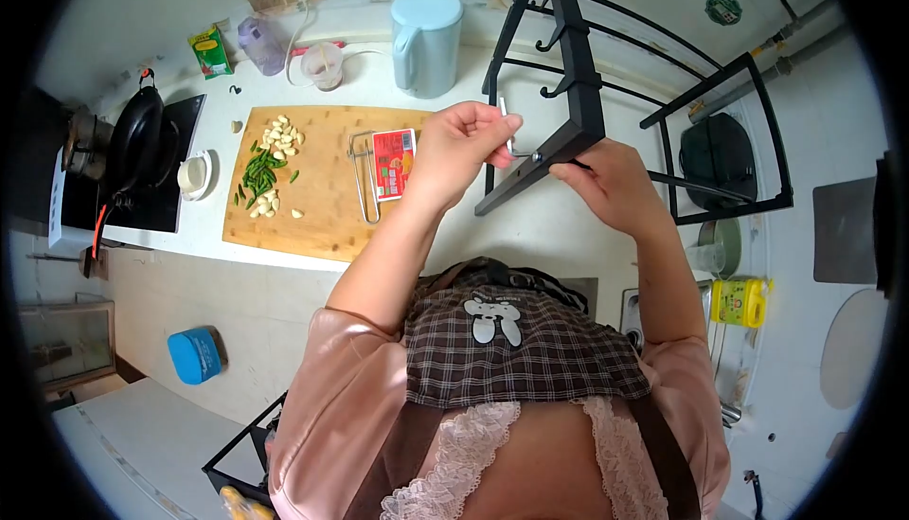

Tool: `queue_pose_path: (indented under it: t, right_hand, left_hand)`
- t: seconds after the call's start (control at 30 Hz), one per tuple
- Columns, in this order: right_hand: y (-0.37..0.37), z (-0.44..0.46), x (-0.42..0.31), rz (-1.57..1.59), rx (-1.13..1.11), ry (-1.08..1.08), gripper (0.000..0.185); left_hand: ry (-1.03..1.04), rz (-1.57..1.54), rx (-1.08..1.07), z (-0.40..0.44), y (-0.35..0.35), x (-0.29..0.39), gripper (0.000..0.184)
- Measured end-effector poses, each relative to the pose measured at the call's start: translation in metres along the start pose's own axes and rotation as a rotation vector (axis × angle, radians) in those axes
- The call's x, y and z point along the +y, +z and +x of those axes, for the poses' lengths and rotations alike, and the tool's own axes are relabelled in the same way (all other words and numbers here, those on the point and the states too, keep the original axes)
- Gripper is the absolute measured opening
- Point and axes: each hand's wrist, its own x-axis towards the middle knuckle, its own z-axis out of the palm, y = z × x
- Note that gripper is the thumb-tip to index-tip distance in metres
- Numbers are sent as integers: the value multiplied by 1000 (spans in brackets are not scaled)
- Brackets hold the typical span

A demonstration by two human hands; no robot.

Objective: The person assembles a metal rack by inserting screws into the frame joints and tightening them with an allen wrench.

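Note:
My left hand (466, 152) is closed, its thumb and fingers pinching a thin bent silver rod that looks like a hex key (516, 152). One end of the key meets a small bolt (537, 157) on the black metal rack (580, 65). My right hand (611, 184) is wrapped around the rack's lower corner beside the bolt. The rack stands tilted over the counter, with hooks along its near bar. Left of my left arm, a red packet (393, 164) and a bent wire piece (361, 179) lie on a wooden cutting board (322, 236).
Garlic cloves (283, 134) and green chillies (258, 177) lie on the board. Behind it are a light blue pitcher (428, 42), a plastic cup (323, 65) and a purple bottle (260, 44). A black pan (135, 136) sits far left; a yellow jug (740, 302) stands right.

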Motion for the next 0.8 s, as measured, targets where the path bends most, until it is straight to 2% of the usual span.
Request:
queue_pose_path:
  t: [0.37, 0.43, 0.47, 0.53, 0.63, 0.77, 0.8]
  right_hand:
    - [-2, 1, -1, -26, -10, -27, 26]
    - [-1, 1, 0, 2, 3, -20, 25]
    - [0, 1, 0, 2, 4, -19, 25]
    - [0, 0, 1, 18, 18, -24, 24]
    - [0, 1, 1, 24, 25, -36, 24]
    - [-4, 2, 0, 1, -14, -20, 25]
    - [-4, 2, 0, -32, -39, -17, 25]
  left_hand:
    - [70, 185, -24, -2, 6, 5, 17]
    - [228, 326, -25, -5, 9, 5, 16]
    - [228, 327, -26, -5, 8, 4, 16]
    - [428, 470, -69, -6, 6, 1, 15]
    - [514, 530, -91, -7, 3, 1, 14]
    - [397, 475, -54, -5, 7, -3, 17]
    - [269, 351, -35, -1, 8, -5, 18]
